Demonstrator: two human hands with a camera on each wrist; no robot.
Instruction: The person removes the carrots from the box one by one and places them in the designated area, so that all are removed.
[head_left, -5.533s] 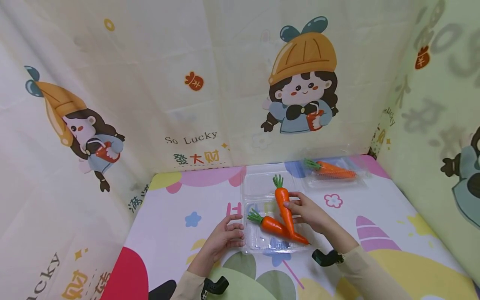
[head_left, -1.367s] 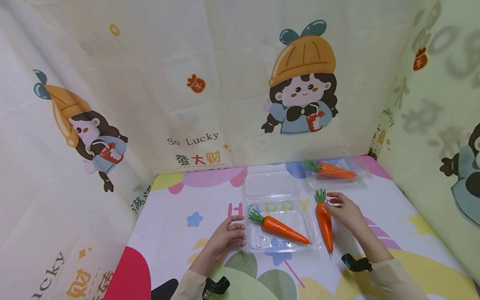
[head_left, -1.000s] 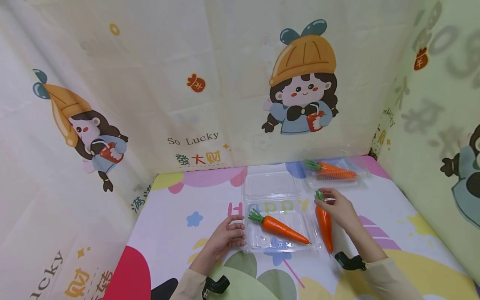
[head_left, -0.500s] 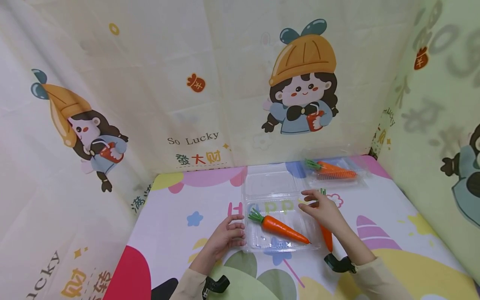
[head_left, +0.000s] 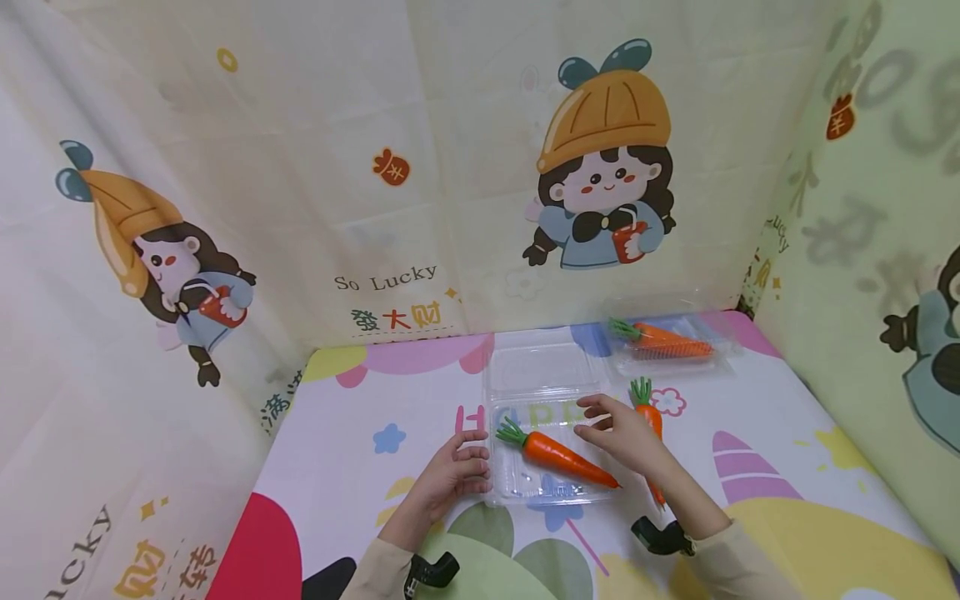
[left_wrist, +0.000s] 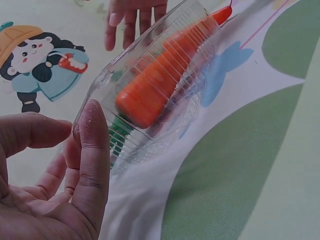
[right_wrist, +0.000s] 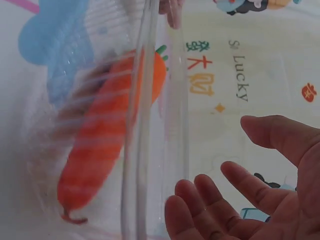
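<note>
A clear plastic clamshell box (head_left: 501, 492) lies with its lid (head_left: 543, 367) folded back. Inside the tray, slanting down to the right, is an orange carrot (head_left: 570, 462) with a green top. My left hand (head_left: 448, 477) pinches the box's left rim between thumb and fingers, as the left wrist view shows. My right hand (head_left: 626, 433) hovers over the tray's right side, fingers spread and holding nothing. A second carrot (head_left: 648, 414) lies on the cloth right of the box, partly hidden behind my right hand and forearm.
At the back right stands another clear clamshell box (head_left: 720, 362) with carrot (head_left: 671, 340) inside. A patterned cloth (head_left: 330, 467) covers the table. Printed curtains (head_left: 465, 208) enclose the back and sides. A black object (head_left: 330, 579) shows at the front left.
The right hand lifted the second carrot out of the box, laid it at the right and released it. It then moved left, back over the tray. The left hand stayed at the rim.
</note>
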